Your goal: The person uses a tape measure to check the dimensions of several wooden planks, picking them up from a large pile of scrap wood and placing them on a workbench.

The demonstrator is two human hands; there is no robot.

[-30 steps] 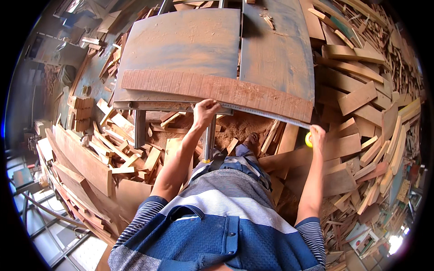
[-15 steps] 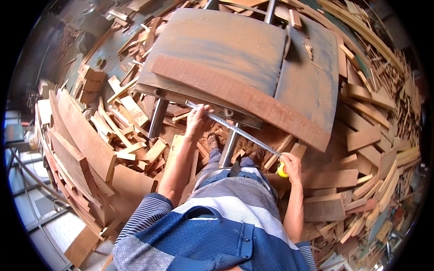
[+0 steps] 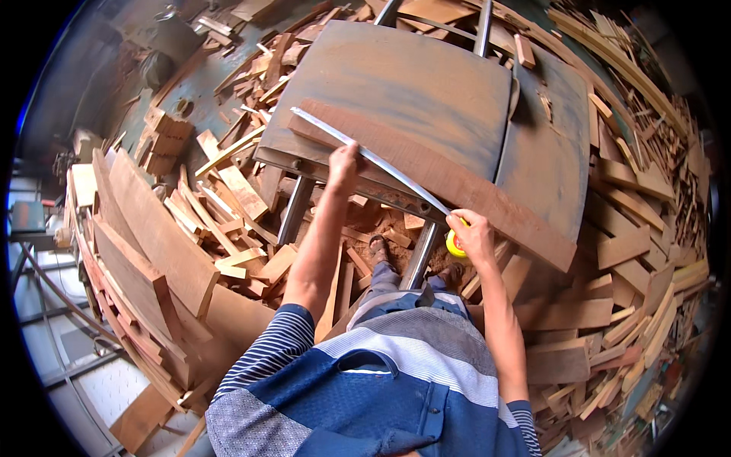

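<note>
A tape measure with a yellow case (image 3: 454, 244) is in my right hand (image 3: 474, 231), its fingers closed round it. From there the pulled-out blade (image 3: 401, 177) slants up and left across the near part of a long reddish-brown board (image 3: 464, 171). My left hand (image 3: 344, 162) grips the blade partway along, and its free end reaches past the hand to the board's left end. The board lies along the near side of a flat machine table (image 3: 411, 76) dusted with sawdust; its right end sticks out past the near edge.
Wood offcuts (image 3: 236, 190) heap up left of the table, beside tall leaning boards (image 3: 156, 221). More planks (image 3: 567, 312) are stacked at the right. Metal legs (image 3: 421, 255) stand under the table near my feet. A small block (image 3: 524, 51) sits at the table's far side.
Both hands have moved up and away from my body. The tape blade, earlier in front of the table's near edge, now lies over the board. The view has shifted slightly.
</note>
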